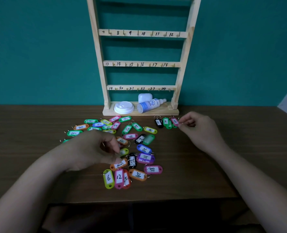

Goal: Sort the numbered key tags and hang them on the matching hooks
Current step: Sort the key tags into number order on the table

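The tags lie in two groups on the table (206, 174): a loose pile (122, 145) spread across the middle toward the left, and a short sorted row (166, 122) near the far edge, just in front of the right foot of the rack (186, 47). In that row tag 1 (158, 122), tag 2 (165, 121) and tag 3 (174, 121) stand side by side, long axes running toward the rack, rings at the far end. The right hand (200, 126) sits just right of the row, its fingertips closed in a pinch on the near right edge of tag 3, so it is the nearer hand for anything added to the row. The left hand (95, 148) hangs over the middle of the pile, thumb and forefinger curled together above an orange tag (118, 165) that lies with its long axis slanting from near left to far right; whether the fingers already grip it or only touch it I cannot tell. The next number in order would likely have to travel from the pile rightward and away, toward the row's open right end. The visible hooks (137, 33) on the rails marked 7 to 24 are bare, so hanging seems not yet begun there. A lid (124, 107) and a bottle (149, 105) rest on the rack's base.
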Available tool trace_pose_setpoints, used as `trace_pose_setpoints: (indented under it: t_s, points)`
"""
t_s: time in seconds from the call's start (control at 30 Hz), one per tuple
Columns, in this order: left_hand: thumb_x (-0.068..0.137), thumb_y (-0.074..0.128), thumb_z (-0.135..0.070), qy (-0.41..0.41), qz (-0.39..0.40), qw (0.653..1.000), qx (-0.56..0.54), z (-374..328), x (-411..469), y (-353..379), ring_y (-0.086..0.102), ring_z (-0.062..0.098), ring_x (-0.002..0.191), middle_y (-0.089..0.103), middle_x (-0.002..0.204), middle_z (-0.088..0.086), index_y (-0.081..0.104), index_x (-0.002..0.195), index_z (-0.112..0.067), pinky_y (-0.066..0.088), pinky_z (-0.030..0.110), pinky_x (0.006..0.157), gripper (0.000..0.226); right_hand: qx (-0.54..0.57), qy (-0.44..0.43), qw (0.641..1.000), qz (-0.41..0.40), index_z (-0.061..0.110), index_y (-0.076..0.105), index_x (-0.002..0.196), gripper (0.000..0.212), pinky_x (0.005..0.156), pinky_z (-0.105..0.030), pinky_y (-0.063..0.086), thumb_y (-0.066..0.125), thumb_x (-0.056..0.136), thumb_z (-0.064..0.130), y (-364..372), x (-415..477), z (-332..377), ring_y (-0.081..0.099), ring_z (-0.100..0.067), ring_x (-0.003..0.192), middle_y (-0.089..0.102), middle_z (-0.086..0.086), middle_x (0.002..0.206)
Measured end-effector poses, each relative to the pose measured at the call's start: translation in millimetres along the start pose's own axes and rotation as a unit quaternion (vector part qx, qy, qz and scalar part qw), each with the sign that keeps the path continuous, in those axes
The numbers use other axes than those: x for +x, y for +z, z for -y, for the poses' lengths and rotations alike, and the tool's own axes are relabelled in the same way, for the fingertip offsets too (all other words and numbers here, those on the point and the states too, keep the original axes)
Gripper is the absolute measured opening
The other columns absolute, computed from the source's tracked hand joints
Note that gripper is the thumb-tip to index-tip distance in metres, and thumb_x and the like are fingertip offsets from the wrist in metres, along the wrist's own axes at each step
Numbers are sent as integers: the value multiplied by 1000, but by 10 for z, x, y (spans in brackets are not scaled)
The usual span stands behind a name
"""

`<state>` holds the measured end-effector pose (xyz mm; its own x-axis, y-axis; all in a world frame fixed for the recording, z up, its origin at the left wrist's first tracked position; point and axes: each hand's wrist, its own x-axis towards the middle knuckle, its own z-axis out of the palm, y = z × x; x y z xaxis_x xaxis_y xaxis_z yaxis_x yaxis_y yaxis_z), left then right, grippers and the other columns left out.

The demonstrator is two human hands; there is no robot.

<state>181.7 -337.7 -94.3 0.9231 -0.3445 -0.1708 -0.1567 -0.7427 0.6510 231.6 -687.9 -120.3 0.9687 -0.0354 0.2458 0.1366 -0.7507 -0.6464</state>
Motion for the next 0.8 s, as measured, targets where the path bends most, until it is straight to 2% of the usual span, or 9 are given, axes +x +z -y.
trace_pose_setpoints:
  t_s: [0.13, 0.3, 0.37, 0.47, 0.63, 0.8]
  points:
    - [67, 94, -54, -13, 45, 999, 12, 41, -106, -70, 68, 4, 88, 74, 91, -16, 76, 92, -41, 55, 29, 83, 33, 23, -37, 998, 34, 34, 72, 103, 11, 73, -14, 43, 75, 96, 26, 145, -139, 274, 61, 6, 92, 68, 18, 97]
    - [56, 96, -66, -28, 84, 994, 57, 131, -159, -117, 71, 7, 87, 75, 90, -15, 72, 92, -44, 62, 41, 83, 49, 23, -85, 991, 99, 33, 72, 104, 11, 71, -10, 45, 74, 97, 24, 290, -329, 551, 58, 10, 95, 66, 17, 93]
    - [61, 96, -59, -26, 87, 994, 62, 127, -179, -120, 69, 4, 85, 75, 90, -16, 73, 91, -41, 60, 32, 81, 42, 32, -104, 988, 109, 33, 72, 102, 11, 74, -7, 45, 75, 96, 23, 341, -392, 621, 58, 8, 95, 66, 16, 90]
    - [73, 94, -46, -21, 77, 995, 66, 91, -211, -121, 67, -4, 84, 75, 89, -19, 75, 89, -38, 51, 17, 74, 26, 34, -119, 985, 122, 33, 73, 101, 11, 72, -12, 47, 75, 96, 23, 403, -459, 697, 59, 5, 93, 66, 17, 89]
    - [81, 88, -40, -22, 55, 993, 104, 82, -204, -103, 65, -6, 89, 74, 90, -22, 77, 88, -37, 49, 15, 77, 14, 42, -126, 981, 141, 35, 73, 101, 11, 76, -20, 50, 75, 95, 26, 439, -507, 777, 59, 4, 93, 66, 19, 90]
    - [85, 84, -40, -11, 41, 992, 116, 114, -190, -101, 64, -5, 92, 72, 93, -24, 77, 88, -39, 49, 17, 81, 7, 42, -153, 976, 148, 34, 73, 101, 10, 76, -16, 48, 75, 96, 26, 471, -557, 847, 60, 3, 95, 66, 18, 92]
